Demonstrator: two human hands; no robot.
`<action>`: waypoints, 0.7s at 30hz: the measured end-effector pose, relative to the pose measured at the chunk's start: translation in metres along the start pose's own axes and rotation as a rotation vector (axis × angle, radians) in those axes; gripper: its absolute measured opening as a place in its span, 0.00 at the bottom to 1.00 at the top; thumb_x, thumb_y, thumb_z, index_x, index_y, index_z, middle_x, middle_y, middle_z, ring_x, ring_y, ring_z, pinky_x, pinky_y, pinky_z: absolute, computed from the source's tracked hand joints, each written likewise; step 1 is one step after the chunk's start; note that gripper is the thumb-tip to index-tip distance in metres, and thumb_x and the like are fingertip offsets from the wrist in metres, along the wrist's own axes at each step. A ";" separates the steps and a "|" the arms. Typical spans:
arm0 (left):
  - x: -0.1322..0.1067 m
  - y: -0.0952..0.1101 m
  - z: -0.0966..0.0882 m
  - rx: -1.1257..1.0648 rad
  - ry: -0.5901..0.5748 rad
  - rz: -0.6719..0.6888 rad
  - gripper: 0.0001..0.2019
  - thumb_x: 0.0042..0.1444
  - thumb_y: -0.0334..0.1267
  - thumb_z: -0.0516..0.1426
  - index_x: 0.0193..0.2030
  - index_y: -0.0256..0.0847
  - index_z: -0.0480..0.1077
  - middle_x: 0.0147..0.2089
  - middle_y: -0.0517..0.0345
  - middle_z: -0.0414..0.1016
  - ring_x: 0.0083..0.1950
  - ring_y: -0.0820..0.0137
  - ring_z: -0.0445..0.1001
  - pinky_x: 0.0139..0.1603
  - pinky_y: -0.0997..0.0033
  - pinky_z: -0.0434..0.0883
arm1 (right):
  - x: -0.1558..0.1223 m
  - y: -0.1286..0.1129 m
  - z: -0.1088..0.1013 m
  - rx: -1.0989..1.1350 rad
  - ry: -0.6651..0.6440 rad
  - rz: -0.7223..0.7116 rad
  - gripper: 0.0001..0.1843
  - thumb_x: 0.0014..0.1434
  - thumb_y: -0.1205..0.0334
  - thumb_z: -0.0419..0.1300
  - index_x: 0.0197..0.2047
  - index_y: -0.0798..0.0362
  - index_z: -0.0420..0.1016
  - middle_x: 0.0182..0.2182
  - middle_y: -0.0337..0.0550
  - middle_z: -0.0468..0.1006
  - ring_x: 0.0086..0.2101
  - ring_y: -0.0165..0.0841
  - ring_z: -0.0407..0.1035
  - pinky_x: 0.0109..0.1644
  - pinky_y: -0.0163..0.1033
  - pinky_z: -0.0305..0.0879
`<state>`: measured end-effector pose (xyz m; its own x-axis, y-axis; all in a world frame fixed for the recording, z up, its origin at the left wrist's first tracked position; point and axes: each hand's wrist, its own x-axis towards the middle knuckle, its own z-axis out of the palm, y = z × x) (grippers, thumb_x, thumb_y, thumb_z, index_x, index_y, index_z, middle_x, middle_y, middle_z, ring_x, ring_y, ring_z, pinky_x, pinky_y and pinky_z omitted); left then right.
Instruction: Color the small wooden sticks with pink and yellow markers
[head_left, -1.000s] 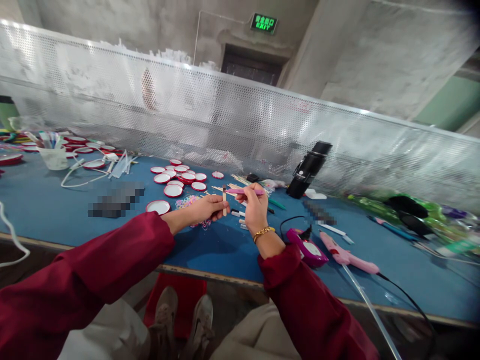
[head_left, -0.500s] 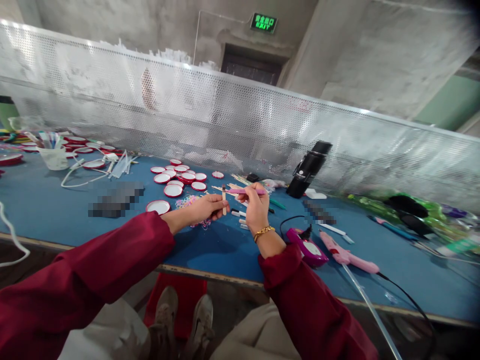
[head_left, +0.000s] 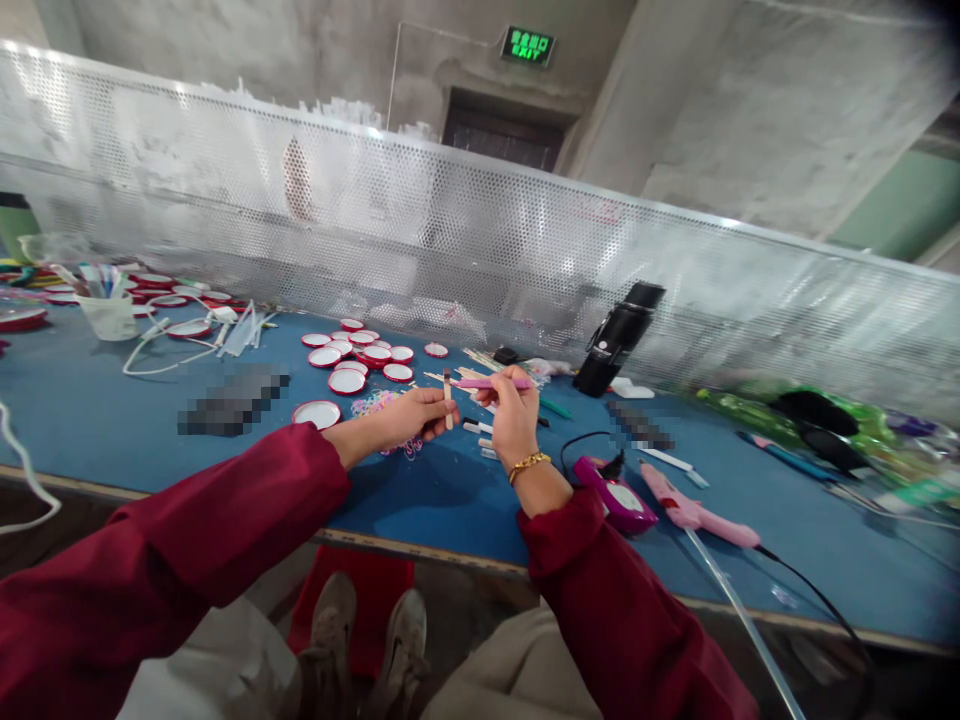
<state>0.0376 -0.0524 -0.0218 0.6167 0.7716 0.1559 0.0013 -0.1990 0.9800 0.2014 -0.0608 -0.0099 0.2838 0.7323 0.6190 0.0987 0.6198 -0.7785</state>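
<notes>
My left hand (head_left: 416, 414) is pinched on a small wooden stick (head_left: 448, 392) that stands upright above the blue table (head_left: 90, 400). Just to its right, my right hand (head_left: 513, 415) grips a pink pen (head_left: 486, 383) held level, its tip against the top of the stick. Both arms wear dark red sleeves; a gold bracelet (head_left: 528, 464) circles the right wrist. Under my hands lie loose coloured rubber bands (head_left: 375, 405) and more sticks and pens.
Several red-rimmed white lids (head_left: 356, 360) lie beyond my left hand. A black flask (head_left: 617, 338) stands at the back right. A pink glue gun (head_left: 686, 510) and a magenta device (head_left: 616, 494) lie at right. A perforated metal screen (head_left: 450, 240) walls off the back.
</notes>
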 end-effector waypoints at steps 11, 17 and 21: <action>-0.001 0.000 0.001 0.016 -0.009 0.009 0.16 0.58 0.49 0.53 0.32 0.36 0.67 0.22 0.63 0.63 0.21 0.80 0.61 0.22 0.78 0.58 | -0.003 -0.004 0.003 -0.006 -0.025 0.011 0.10 0.55 0.60 0.56 0.23 0.51 0.63 0.17 0.34 0.70 0.20 0.27 0.64 0.27 0.35 0.61; -0.002 0.001 0.001 0.020 -0.003 0.010 0.16 0.59 0.48 0.52 0.32 0.36 0.67 0.22 0.63 0.63 0.21 0.80 0.61 0.22 0.79 0.59 | -0.002 -0.003 0.003 0.011 -0.009 0.022 0.10 0.55 0.61 0.56 0.23 0.51 0.62 0.16 0.33 0.70 0.20 0.27 0.64 0.27 0.35 0.60; -0.002 0.002 0.001 0.000 0.002 0.001 0.15 0.59 0.47 0.52 0.32 0.36 0.67 0.21 0.63 0.63 0.20 0.80 0.61 0.22 0.79 0.58 | 0.000 -0.001 0.001 0.005 0.012 0.009 0.10 0.55 0.62 0.55 0.23 0.51 0.63 0.16 0.34 0.70 0.20 0.26 0.63 0.26 0.34 0.59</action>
<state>0.0375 -0.0549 -0.0207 0.6151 0.7726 0.1575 0.0002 -0.1999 0.9798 0.2005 -0.0613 -0.0092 0.2964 0.7341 0.6110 0.0912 0.6150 -0.7832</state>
